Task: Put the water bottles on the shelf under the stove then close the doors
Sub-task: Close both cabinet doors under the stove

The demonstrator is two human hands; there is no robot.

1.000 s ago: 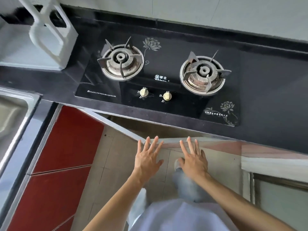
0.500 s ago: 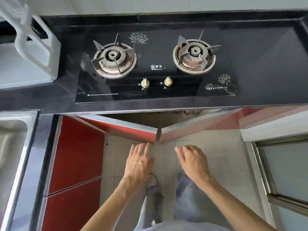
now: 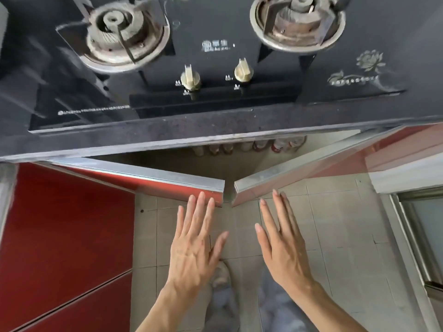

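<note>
Below the black two-burner stove [image 3: 215, 51], two red cabinet doors stand partly swung in, their metal top edges meeting in a V. My left hand [image 3: 194, 243] has straight fingers whose tips reach the left door [image 3: 148, 176]. My right hand [image 3: 280, 240] is also flat, fingertips at the right door [image 3: 299, 164]. Between the doors, several water bottles [image 3: 251, 146] with red labels stand in a row on the shelf, only their tops showing under the counter edge.
A dark stone countertop edge [image 3: 167, 140] overhangs the cabinet. More red cabinet fronts [image 3: 60, 224] lie to the left. A metal-framed glass door [image 3: 422, 226] is at the right. Pale floor tiles [image 3: 335, 224] and my feet are below.
My view has dropped closer to the stove. Both hands went from slightly curled to flat and reached forward to the door fronts; the doors still stand ajar in a V.
</note>
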